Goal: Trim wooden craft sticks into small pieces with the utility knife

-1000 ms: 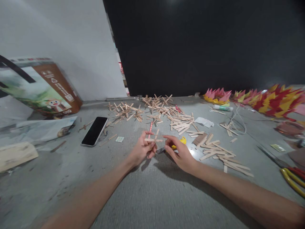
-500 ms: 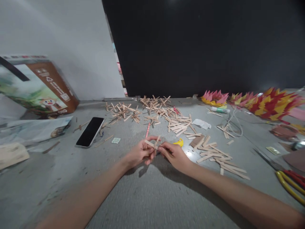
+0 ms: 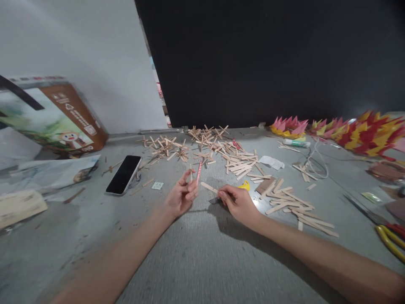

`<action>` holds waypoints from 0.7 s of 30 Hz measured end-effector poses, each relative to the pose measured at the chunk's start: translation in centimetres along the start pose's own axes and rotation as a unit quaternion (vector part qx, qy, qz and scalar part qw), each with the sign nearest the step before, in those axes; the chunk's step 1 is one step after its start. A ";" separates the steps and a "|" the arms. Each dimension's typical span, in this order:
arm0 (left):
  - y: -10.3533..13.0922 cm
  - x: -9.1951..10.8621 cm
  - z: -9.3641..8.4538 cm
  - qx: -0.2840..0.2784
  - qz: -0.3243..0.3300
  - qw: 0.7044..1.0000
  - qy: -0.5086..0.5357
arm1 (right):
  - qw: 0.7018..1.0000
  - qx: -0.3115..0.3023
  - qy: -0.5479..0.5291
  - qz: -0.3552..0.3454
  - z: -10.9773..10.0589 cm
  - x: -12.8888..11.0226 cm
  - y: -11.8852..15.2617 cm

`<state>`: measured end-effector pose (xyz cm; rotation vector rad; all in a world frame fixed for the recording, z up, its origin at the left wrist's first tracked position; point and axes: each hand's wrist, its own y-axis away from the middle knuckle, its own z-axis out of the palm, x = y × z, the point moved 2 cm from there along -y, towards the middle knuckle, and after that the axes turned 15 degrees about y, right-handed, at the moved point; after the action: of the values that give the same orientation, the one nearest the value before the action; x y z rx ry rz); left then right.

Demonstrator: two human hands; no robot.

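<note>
My left hand (image 3: 183,195) is closed on a wooden craft stick (image 3: 191,174), which shows as a short upright sliver between the fingers. Right of it, my right hand (image 3: 236,202) pinches another craft stick (image 3: 209,187) by one end, the free end pointing left toward my other hand. A small dark, flat piece (image 3: 215,201) shows under the right fingertips; I cannot make out what it is. Just behind the left fingers lies a pink-and-white strip (image 3: 199,172). A yellow item (image 3: 244,185) sits behind my right hand.
Loose craft sticks (image 3: 291,204) spread to the right, and glued-looking crossed sticks (image 3: 166,147) pile up at the back. A phone (image 3: 124,175) lies at left near a printed bag (image 3: 76,120). Scissors (image 3: 387,236) are far right, paper flowers (image 3: 363,133) behind.
The two craft sticks, crossed between my hands before, are now apart. My left hand has drawn back left and my right hand moved slightly right. The view has shifted a little.
</note>
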<state>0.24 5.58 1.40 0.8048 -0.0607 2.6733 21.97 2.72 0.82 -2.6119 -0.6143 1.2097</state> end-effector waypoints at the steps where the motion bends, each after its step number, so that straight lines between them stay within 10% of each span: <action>1: 0.0 -0.1 0.1 0.000 0.005 1.000 -0.016 | 1.000 0.008 -0.003 0.002 -0.1 -0.1 0.0; 21: 0.6 -1.0 1.4 -0.029 0.008 0.992 -0.121 | 0.996 0.062 -0.002 -0.065 -1.4 -1.2 0.1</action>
<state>1.58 4.47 2.07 1.1080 -0.2055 2.5629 22.39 2.03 2.54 -2.4279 -0.6763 1.1745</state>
